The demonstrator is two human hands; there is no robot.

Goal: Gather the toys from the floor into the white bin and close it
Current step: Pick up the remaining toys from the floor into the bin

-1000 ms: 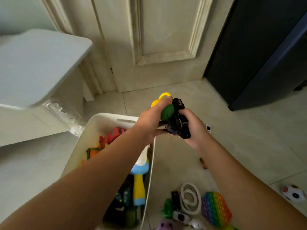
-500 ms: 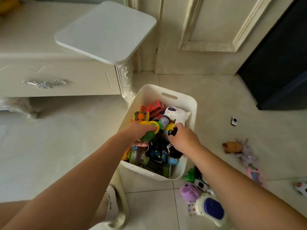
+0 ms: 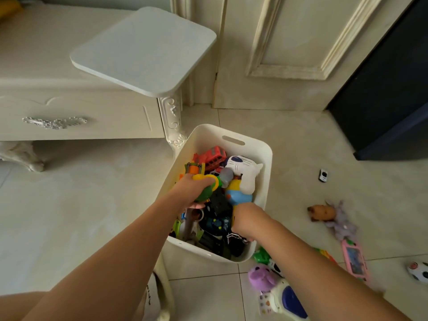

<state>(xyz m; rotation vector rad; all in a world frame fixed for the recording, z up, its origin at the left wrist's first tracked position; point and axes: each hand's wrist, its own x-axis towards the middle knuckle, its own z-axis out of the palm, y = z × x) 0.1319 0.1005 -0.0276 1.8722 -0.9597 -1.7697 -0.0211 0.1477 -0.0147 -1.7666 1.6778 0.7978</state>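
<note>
Now both hands over white bin [image 3: 266, 181], left hand [image 3: 192, 189] clutching green-yellow toy [image 3: 208, 188], right hand [image 3: 245, 222] closed around black toy [image 3: 236, 237]

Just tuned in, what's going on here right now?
A person is tidying toys into the white bin, which is already piled high. The left hand holds a green and yellow toy over the bin; the right hand reaches in among the toys. A purple plush, a pink toy and a small car still lie on the floor.
</note>
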